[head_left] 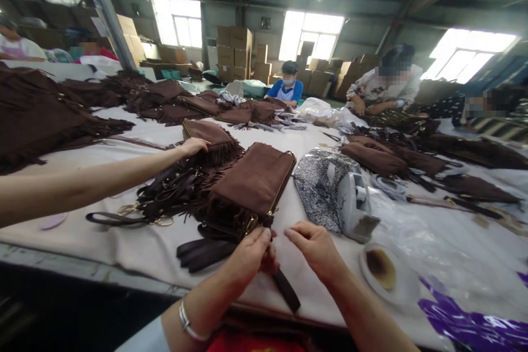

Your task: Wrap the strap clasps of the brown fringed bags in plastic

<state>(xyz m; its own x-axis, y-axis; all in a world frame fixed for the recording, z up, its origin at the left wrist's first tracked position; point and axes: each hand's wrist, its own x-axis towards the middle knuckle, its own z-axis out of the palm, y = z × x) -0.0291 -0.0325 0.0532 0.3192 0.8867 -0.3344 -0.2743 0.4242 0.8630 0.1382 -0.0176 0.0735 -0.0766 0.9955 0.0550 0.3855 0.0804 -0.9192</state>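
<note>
A brown fringed bag (pixel 253 179) with a gold zipper lies in front of me on the pale cloth. At its near corner, my left hand (pixel 256 250) is closed round a dark strap (pixel 286 290), whose loop hangs out below the fingers. My right hand (pixel 311 242) is just right of it, apart from the bag, thumb and fingertips pinched together; whether anything thin is between them is too small to tell. More dark straps (pixel 206 253) lie beside the left hand. Another person's hand (pixel 196 147) touches a second brown bag (pixel 212 135) behind.
A black-and-white patterned sheet (pixel 319 187), a white dispenser (pixel 353 201) and a tape roll (pixel 388 272) sit to the right, near clear plastic (pixel 445 247). Brown bags (pixel 371 157) are piled farther back. Several people work around the table.
</note>
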